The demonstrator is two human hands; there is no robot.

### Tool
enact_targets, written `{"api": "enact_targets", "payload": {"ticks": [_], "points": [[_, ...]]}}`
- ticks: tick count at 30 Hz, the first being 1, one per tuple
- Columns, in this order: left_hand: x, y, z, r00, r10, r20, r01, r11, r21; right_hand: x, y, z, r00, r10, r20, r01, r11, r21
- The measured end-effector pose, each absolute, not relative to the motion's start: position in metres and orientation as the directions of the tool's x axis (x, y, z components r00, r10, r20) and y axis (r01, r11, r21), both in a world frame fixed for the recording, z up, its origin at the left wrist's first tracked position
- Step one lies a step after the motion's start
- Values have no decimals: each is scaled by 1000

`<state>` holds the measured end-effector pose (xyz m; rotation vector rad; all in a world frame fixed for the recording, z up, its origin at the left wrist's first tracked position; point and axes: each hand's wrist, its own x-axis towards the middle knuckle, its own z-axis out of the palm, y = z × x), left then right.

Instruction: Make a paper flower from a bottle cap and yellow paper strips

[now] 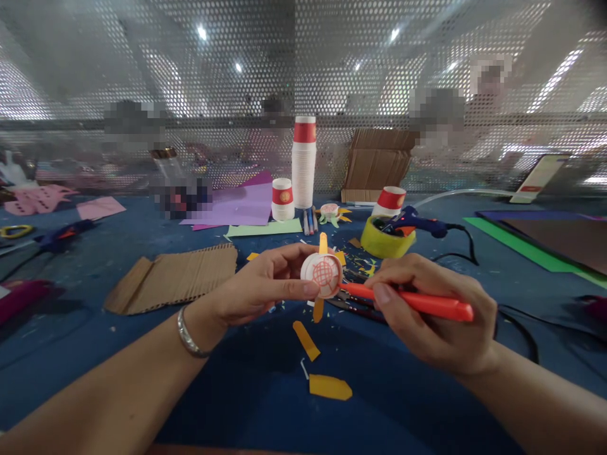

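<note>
Between thumb and fingers, my left hand (pixel 270 281) grips a small white paper cup piece (pixel 323 275) with a red grid drawn on its round face. Orange paper strips stick out from it at top and bottom. My right hand (pixel 436 316) is closed around a red marker (pixel 412 300), whose tip is at the right rim of the cup piece; whether it touches I cannot tell. Below the hands lie two loose orange paper pieces (pixel 331 387). A similar decorated cup piece (pixel 329 212) with green and orange strips sits farther back.
A tall paper cup stack (pixel 304 164) stands at the back, near a purple sheet (pixel 237 202). Corrugated cardboard (pixel 175 278) lies left. A hot glue gun (pixel 412 221) rests on yellow tape (pixel 387 239) at right, its cord trailing. Scissors (pixel 355 308) lie partly behind my right hand.
</note>
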<state>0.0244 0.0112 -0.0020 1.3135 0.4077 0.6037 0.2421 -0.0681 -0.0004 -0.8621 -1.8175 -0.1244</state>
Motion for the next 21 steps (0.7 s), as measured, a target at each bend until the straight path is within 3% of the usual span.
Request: {"api": "enact_targets", "payload": {"ticks": [21], "points": [[25, 10, -3, 796, 604, 16, -155, 178, 972, 241, -68, 0, -163, 482, 861, 615, 732, -293]]}}
